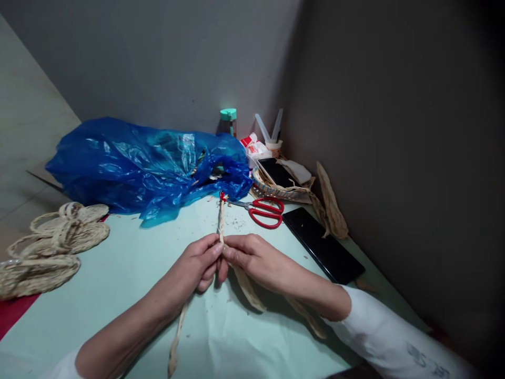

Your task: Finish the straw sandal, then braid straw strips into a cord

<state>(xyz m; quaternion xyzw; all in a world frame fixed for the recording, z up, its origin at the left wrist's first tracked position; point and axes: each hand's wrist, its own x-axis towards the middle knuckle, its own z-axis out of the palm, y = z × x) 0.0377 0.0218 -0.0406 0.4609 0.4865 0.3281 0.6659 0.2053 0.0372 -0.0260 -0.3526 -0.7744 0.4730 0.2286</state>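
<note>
Clock positions taken from the point where the two hands meet, 12 being away from the person.

Left hand [203,258]: nearly closed; thumb and forefinger pinch the lower end of a slim, pale straw-coloured braided cord of dry plant fibre [221,221]. Its remaining fingers curl beneath.

Right hand [256,260]: thumb and forefinger likewise pressed together on the cord, just beside the left thumb; the other fingers are partly hidden, curl uncertain.

Cord runs to 12 o'clock over the pale green bench [134,247], ending at a small red tie [222,196]. A thin twisted beige strand [179,331] hangs at 7 o'clock; a flat beige husk strip [248,289] emerges below the right hand at 5.

Scissors with red looped handles [249,206] lie at 1–2 o'clock, blades toward the tie; contact there cannot be told. Black, flat rectangular device [323,245]: 3 o'clock. Crumpled blue plastic bag [130,163]: 10. Woven straw-coloured footwear [59,242]: 9.
</note>
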